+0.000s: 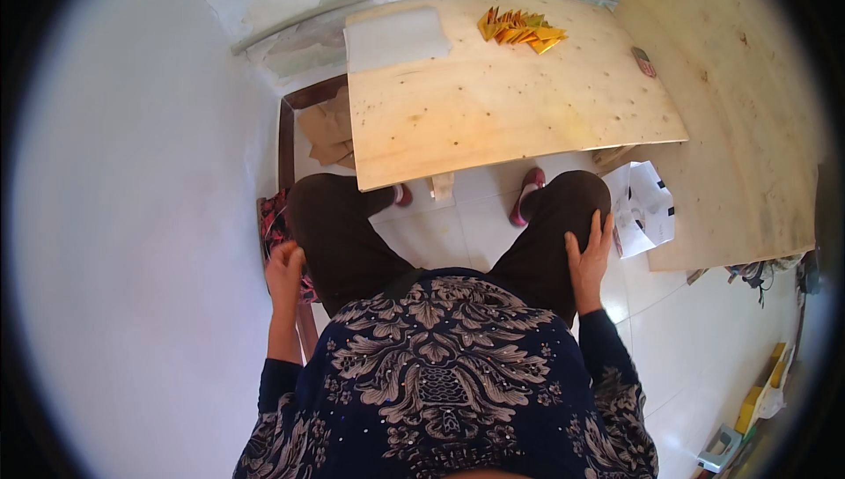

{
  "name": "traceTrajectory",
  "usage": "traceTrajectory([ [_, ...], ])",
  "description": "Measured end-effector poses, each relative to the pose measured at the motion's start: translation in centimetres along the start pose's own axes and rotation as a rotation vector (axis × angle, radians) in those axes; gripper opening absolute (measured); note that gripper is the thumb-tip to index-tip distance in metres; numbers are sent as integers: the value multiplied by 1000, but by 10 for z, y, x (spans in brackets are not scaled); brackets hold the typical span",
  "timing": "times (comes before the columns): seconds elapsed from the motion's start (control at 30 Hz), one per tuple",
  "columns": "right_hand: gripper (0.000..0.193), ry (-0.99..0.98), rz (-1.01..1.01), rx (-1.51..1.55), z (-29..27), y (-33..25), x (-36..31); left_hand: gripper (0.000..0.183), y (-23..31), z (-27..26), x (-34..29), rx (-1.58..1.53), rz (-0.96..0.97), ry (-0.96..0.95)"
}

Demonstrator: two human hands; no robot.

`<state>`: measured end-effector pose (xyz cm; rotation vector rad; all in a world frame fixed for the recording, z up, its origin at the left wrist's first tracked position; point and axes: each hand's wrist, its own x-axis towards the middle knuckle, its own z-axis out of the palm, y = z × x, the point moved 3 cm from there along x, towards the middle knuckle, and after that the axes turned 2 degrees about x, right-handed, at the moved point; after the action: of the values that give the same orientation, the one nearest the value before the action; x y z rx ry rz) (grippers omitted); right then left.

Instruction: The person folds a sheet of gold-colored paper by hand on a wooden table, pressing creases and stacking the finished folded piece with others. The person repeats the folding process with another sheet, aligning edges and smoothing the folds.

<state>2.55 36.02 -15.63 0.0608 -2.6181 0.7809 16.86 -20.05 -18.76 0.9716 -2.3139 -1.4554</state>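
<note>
My right hand (591, 264) lies on my right thigh, fingers stretched out and holding nothing. Down by my left thigh, my left hand (283, 269) has its fingers curled in beside the red and black patterned cushion (275, 219); whether something is pinched in them is hidden. In front of me stands a light wooden table (493, 118). Towards its far side lies an overlapping row of shiny gold folded packets (521, 28). A pale flat sheet (396, 39) rests at the table's far left corner. Both hands are away from the tabletop.
A small reddish box (644, 62) sits near the table's right side. Beyond it rises a plywood panel (731, 118). A white bag (647, 210) stands right of my knee. Brown cardboard (328, 131) lies on the left, by the white wall (132, 197). Yellow items (759, 395) lie at lower right.
</note>
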Motion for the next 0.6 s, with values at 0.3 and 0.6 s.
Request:
traceTrajectory([
  [0.3,72,-132,68,-81,-4,-37,-44,87,95,68,48,522,416,170],
  [0.6,46,-113,36,169,3,-38,31,33,126,36,76,144,229,193],
])
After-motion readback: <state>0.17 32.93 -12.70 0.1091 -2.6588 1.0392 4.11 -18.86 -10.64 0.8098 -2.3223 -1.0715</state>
